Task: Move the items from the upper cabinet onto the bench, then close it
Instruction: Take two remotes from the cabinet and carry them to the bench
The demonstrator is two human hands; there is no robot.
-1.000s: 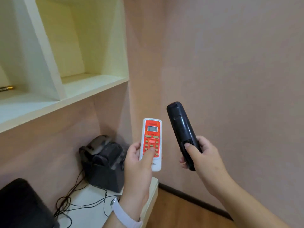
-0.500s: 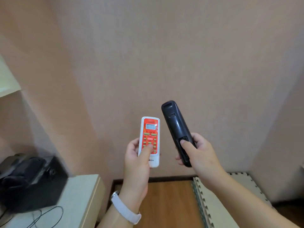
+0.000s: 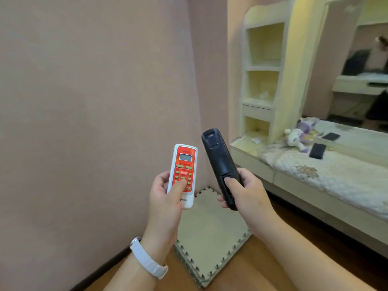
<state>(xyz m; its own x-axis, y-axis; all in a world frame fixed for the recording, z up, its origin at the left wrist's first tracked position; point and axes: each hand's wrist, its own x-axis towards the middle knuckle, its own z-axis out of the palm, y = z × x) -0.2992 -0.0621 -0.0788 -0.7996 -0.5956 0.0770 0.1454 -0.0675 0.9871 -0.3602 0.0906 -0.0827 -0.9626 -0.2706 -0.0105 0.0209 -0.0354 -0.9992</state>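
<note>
My left hand [image 3: 165,198] grips a white and red remote control [image 3: 184,166], its buttons facing me and my thumb lying across them. My right hand [image 3: 248,194] grips a black remote control [image 3: 218,160] held back side up, thumb on its battery cover. Both remotes point up and away, side by side in mid-air in front of a pink wall. The bench [image 3: 327,177] runs along the right, covered with a pale blanket. The upper cabinet is out of view.
On the bench lie a plush toy [image 3: 297,138] and two dark flat devices [image 3: 317,151]. A cream open shelf unit [image 3: 262,80] stands at the bench's far end. Foam puzzle mats [image 3: 212,234] are stacked on the wooden floor below my hands.
My view has swung right, away from the shelf and the desk with the black machine, to the bench and shelf unit. Both hands keep the same hold on the remotes.
</note>
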